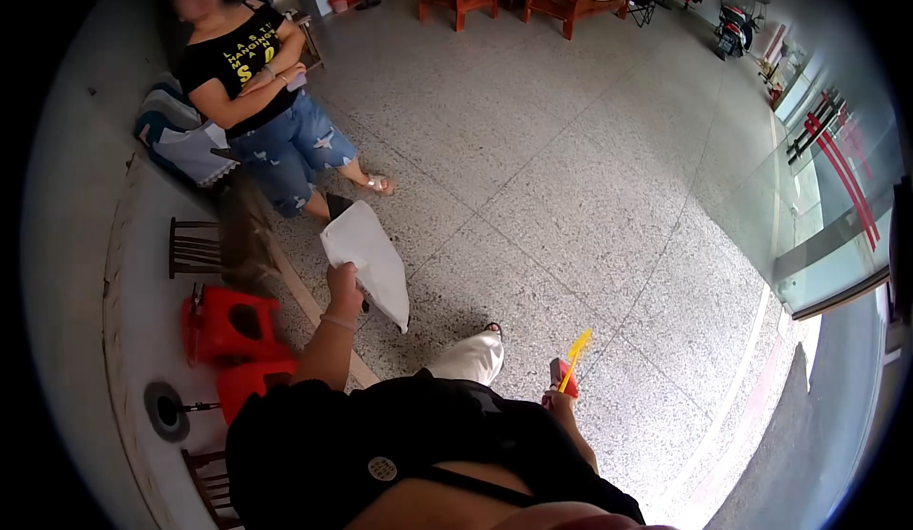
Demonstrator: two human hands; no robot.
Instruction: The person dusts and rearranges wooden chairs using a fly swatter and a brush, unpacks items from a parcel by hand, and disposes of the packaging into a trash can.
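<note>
Gripping white pad [373, 262] by its left edge in left hand [344, 288], lengthwise toward frame's lower right, and clasping yellow tool [577, 347] and red object [568, 376] in right hand [559, 402].

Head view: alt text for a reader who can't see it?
The wearer's left hand holds a flat white object; the right hand holds a slim yellow item and a red item. A person stands nearby, arms crossed, on speckled floor.
</note>
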